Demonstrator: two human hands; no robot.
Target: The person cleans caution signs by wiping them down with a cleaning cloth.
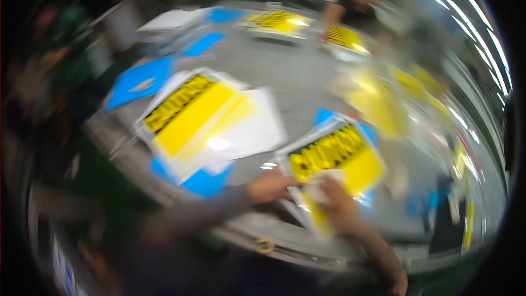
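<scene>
Our left hand touches the yellow sign at its near edge; our right hand lies on its near corner. We cannot tell whether either grips.

Apparently grey long sleeve behind left hand

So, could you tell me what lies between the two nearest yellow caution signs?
In the head view, white sheets spread out from the left sign, then a strip of grey table runs up to the right sign.
</scene>
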